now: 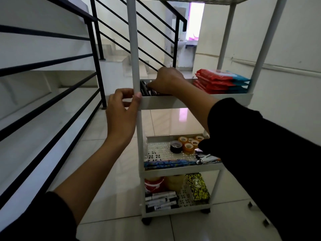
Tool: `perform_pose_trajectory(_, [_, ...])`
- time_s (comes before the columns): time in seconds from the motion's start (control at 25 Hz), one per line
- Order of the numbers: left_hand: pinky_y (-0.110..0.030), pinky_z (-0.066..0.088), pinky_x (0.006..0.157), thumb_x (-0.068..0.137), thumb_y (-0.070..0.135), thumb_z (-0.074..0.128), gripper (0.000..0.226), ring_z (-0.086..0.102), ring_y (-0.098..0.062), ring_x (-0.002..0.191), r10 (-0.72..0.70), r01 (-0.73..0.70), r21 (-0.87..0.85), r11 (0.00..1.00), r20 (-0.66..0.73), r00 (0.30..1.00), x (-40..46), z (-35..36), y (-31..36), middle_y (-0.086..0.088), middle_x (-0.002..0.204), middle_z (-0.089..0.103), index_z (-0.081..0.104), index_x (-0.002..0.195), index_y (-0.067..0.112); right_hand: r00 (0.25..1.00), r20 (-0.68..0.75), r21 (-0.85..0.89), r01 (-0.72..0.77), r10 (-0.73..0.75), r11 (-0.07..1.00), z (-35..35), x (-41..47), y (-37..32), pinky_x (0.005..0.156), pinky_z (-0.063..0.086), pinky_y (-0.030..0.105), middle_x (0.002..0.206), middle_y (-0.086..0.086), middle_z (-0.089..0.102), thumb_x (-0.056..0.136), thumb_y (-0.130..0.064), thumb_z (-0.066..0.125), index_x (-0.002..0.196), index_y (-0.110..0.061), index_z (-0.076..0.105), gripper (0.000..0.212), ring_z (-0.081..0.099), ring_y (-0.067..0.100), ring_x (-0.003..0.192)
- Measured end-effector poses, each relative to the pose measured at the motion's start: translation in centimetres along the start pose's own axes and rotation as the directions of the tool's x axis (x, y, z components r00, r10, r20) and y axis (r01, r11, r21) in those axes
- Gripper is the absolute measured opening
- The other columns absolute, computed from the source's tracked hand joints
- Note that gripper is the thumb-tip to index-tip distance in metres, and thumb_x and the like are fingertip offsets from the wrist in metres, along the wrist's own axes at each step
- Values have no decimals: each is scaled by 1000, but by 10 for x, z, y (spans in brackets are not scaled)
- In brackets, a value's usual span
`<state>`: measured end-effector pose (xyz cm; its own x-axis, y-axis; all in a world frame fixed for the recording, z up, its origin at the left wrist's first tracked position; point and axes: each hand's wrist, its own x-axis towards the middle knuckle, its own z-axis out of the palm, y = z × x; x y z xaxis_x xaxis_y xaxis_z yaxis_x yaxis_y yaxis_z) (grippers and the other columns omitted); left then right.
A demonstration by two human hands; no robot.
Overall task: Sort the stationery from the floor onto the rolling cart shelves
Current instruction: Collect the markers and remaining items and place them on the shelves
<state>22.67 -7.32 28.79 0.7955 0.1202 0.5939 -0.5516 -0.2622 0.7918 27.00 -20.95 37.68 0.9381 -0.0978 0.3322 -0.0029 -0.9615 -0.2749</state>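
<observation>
No legible text, print on markers and red packets too blurred

Your white rolling cart stands upright on its castors. On the second shelf, dark pens lie bunched at the left end and red-and-blue packets are stacked at the right end. One shelf down, tape rolls cluster toward the back right, staplers sit at the front right, and a blue patterned ruler lies along the front edge. On the bottom shelf, markers line the front left and a yellow-black box sits right.
</observation>
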Motion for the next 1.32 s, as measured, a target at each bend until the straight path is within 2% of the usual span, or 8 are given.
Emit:
perform_pose_trajectory(0.24, [-14, 51, 72, 95, 35, 52, 28, 56, -6, 100, -18, 17, 26, 1000, 33, 999, -5, -7, 9, 2, 119, 55, 49, 121, 23, 967, -255, 88, 44, -20, 995, -14, -36, 5, 83, 46, 25, 113, 10, 64, 93, -41, 51, 114, -11, 60, 37, 61, 20, 101])
perform_pose_trajectory(0.36, [-23, 53, 82, 94, 32, 51, 32, 57, -7, 101, -41, 42, -68, 997, 16, 999, -41, -14, 4, 5, 113, 55, 44, 123, 20, 998, 2, 353, -55, 58, 934, -6, -103, 25, 59, 40, 11, 120, 5, 57, 100, -31, 42, 124, -10, 50, 33, 55, 13, 100])
perform_pose_trajectory(0.44, [-28, 53, 86, 94, 26, 49, 26, 58, -10, 98, -74, 80, -96, 992, 59, 995, -81, -15, -8, 5, 107, 57, 48, 118, 17, 987, 129, 411, -137, 91, 901, 9, -156, 44, 48, 33, 11, 94, -5, 54, 99, -30, 45, 109, -15, 48, 19, 51, 3, 78])
perform_pose_trajectory(0.56, [-20, 52, 73, 96, 18, 48, 10, 61, -10, 86, -200, 222, -65, 973, 247, 948, -168, -1, -35, -2, 102, 62, 54, 104, 20, 999, 14, 638, -33, 32, 769, 55, -239, 82, 46, 35, 9, 71, -8, 54, 96, -24, 51, 86, -17, 55, 12, 48, -4, 51])
perform_pose_trajectory(0.76, [-28, 47, 71, 94, 19, 54, 7, 61, -17, 81, -540, 411, 350, 842, 527, 656, -323, 8, -116, -3, 92, 66, 61, 94, 19, 893, 440, 521, -337, 92, 784, 174, -354, 159, 44, 38, 8, 79, 0, 67, 92, -22, 57, 89, -13, 64, 12, 55, -2, 56])
perform_pose_trajectory(0.96, [-24, 41, 73, 89, 27, 63, 19, 58, -17, 90, -664, 193, 649, 735, 635, 395, -439, -13, -171, -3, 103, 59, 61, 103, 15, 677, 736, 158, -185, 10, 970, 284, -442, 199, 77, 40, 20, 117, 7, 60, 85, -31, 67, 122, -17, 55, 41, 54, 14, 97])
perform_pose_trajectory(1.12, [-22, 38, 72, 82, 37, 70, 32, 52, -13, 92, -647, 183, 658, 731, 583, 492, -464, -2, -178, 0, 105, 49, 55, 103, 19, 659, 744, 38, 124, -110, 992, 321, -474, 208, 88, 45, 34, 128, 8, 39, 76, -40, 73, 133, -21, 43, 67, 43, 26, 113])
perform_pose_trajectory(1.32, [-9, 36, 64, 91, 29, 59, 21, 48, -7, 79, -516, 199, 541, 817, 534, 670, -471, 5, -157, 1, 100, 51, 57, 106, 16, 669, 716, 188, 89, -198, 978, 316, -472, 208, 82, 45, 30, 118, 6, 42, 72, -35, 75, 124, -16, 49, 61, 50, 21, 98])
